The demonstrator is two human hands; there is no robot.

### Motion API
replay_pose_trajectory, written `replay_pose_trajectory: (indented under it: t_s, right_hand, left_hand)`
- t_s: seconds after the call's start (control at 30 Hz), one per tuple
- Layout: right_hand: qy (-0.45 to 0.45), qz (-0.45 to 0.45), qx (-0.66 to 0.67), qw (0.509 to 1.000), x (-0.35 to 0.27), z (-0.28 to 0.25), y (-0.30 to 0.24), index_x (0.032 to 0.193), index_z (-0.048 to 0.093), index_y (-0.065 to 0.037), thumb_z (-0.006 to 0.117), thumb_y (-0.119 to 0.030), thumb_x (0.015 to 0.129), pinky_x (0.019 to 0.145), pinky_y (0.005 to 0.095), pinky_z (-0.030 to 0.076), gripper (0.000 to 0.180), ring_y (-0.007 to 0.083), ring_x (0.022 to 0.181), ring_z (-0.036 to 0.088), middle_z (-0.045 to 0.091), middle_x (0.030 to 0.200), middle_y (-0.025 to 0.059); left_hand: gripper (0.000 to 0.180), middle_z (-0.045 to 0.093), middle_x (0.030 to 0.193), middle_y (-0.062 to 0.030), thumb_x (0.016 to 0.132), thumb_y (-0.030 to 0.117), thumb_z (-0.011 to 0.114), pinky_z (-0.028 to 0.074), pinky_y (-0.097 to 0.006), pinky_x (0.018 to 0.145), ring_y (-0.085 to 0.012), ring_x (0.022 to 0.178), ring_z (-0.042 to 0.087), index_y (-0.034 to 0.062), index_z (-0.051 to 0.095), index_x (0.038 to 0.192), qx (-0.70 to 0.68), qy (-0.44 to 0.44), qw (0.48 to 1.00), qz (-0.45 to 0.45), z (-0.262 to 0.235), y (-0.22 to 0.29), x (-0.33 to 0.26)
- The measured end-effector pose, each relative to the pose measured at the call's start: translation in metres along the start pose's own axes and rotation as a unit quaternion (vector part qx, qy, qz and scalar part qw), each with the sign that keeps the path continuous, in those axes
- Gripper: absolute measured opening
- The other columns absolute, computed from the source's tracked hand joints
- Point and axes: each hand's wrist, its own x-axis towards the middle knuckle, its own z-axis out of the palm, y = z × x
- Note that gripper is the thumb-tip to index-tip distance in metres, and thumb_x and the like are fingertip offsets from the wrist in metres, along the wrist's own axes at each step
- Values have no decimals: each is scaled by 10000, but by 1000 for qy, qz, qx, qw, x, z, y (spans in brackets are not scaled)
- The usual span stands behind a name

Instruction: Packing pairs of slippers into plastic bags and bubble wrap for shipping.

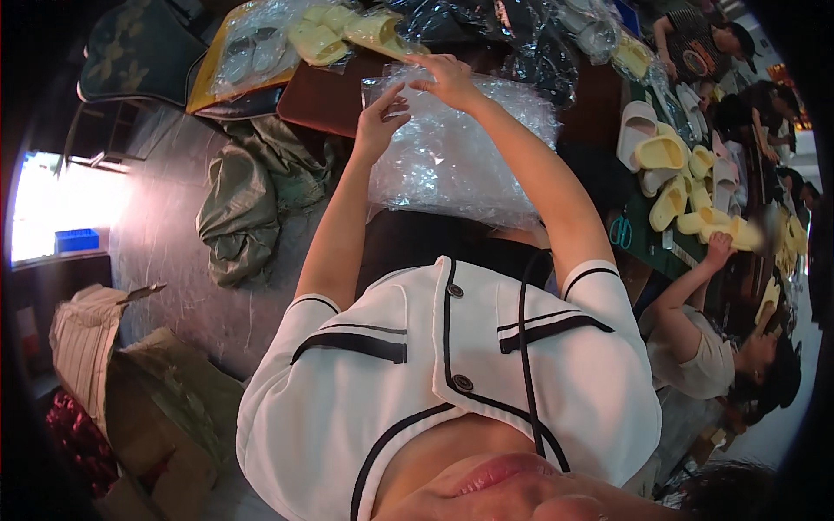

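Note:
My left hand [380, 127] hovers over the left edge of a stack of clear plastic bags [469, 161], its fingers apart and slightly bent, with nothing in them. My right hand [448, 82] reaches across the far part of the same stack. Its fingers are stretched out and the tips come up to the near end of a pale yellow slipper [373, 31]; whether they touch it I cannot tell. Beside it on the left lies another yellow slipper [316, 43]. The bags spread from the table edge toward my lap.
Grey slippers in clear wrap [254, 54] lie at the far left. A dark chair [135, 52] and a green cloth sack [239, 208] are on the left. Yellow slippers [669, 204] and teal scissors [620, 231] lie on the right table, where a co-worker's hand [718, 249] reaches among slippers.

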Motion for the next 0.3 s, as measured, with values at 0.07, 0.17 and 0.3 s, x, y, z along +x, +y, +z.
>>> replay_pose_trajectory:
  t_s: [0.07,0.17,0.3]
  right_hand:
    - [-104,113,46,987,25,11,3,1014,738,-250,668,-480,897,887,482,309,267,197,917,652,713,848,-29]
    - [-23,115,23,993,34,28,10,916,724,-199,672,-419,897,864,474,305,227,183,792,669,695,747,-36]
    - [1,131,75,989,36,43,17,949,731,-214,653,-387,911,883,493,314,193,207,857,691,734,817,-22]
  left_hand:
    - [804,637,1198,-89,815,-74,749,535,-291,910,-160,1047,643,74,413,1531,-5,-22,1000,0,-6,4,-2]
    - [923,644,1145,-72,857,-54,719,504,-263,920,-136,1071,618,123,219,1612,-63,20,998,-14,-8,5,-17]
    - [993,635,1298,-139,910,96,738,503,-372,954,-175,1118,623,174,62,1633,-71,62,972,-214,-20,10,-53]
